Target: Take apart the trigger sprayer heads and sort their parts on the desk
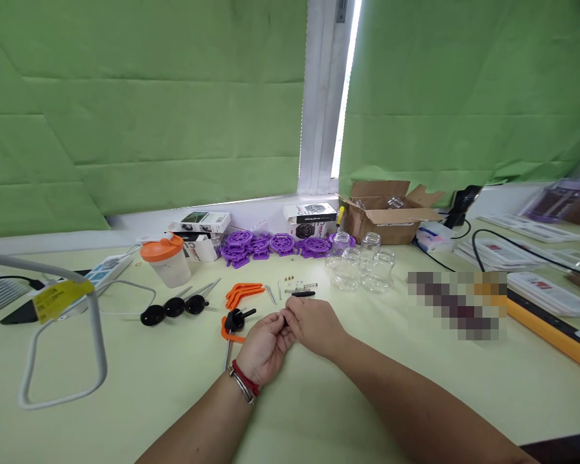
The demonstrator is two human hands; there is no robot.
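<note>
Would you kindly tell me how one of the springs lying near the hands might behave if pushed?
The springs would probably roll, being round and lying on their sides. They likely squash lengthwise, since they look like open coils. Their thin wire suggests they are light.

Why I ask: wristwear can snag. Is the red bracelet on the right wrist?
No, the red bracelet sits at the base of the left hand.

This looks like a small assembly workshop: coiled metal springs (310, 285), round purple plastic parts (282, 243) and clear rounded jars (377, 273) share a pale-green table (164, 380).
</note>
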